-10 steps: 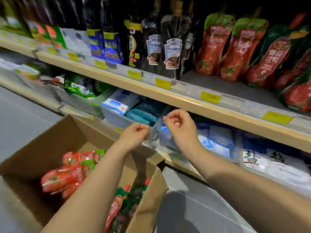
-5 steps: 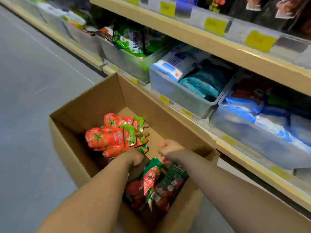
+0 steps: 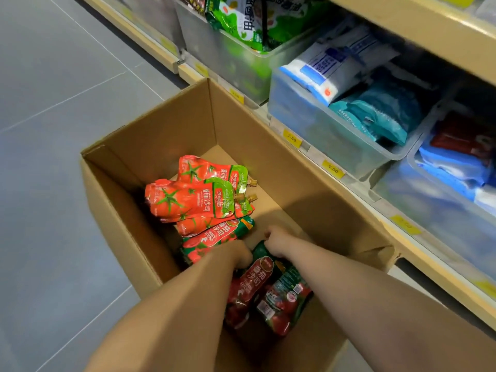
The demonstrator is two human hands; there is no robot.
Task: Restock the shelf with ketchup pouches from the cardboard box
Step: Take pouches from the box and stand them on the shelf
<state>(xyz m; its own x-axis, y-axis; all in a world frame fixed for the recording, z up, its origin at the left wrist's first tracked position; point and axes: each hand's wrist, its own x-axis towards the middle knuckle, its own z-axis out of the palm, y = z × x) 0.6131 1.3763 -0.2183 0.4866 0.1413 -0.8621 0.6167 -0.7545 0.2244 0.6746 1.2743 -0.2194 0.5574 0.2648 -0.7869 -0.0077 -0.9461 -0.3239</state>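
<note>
Grey tiled floor (image 3: 67, 130), cardboard box (image 3: 166, 124) beside shelf (image 3: 357, 194)

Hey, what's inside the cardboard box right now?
The cardboard box holds a pile of bright red ketchup pouches and darker pouches nearer the person. Both hands, left and right, reach in. Whatever lies beneath the forearms is hidden.

Cardboard box (image 3: 171, 135), open, on grey floor (image 3: 53, 103) beside the shelf (image 3: 349, 194): bright red ketchup pouches (image 3: 188, 200) stacked at its far end, darker pouches (image 3: 257, 288) nearer you. Your left hand (image 3: 239, 253) and right hand (image 3: 276, 241) are both down among the pouches, fingers hidden. Shelf bins (image 3: 322, 124) hold bagged goods.
</note>
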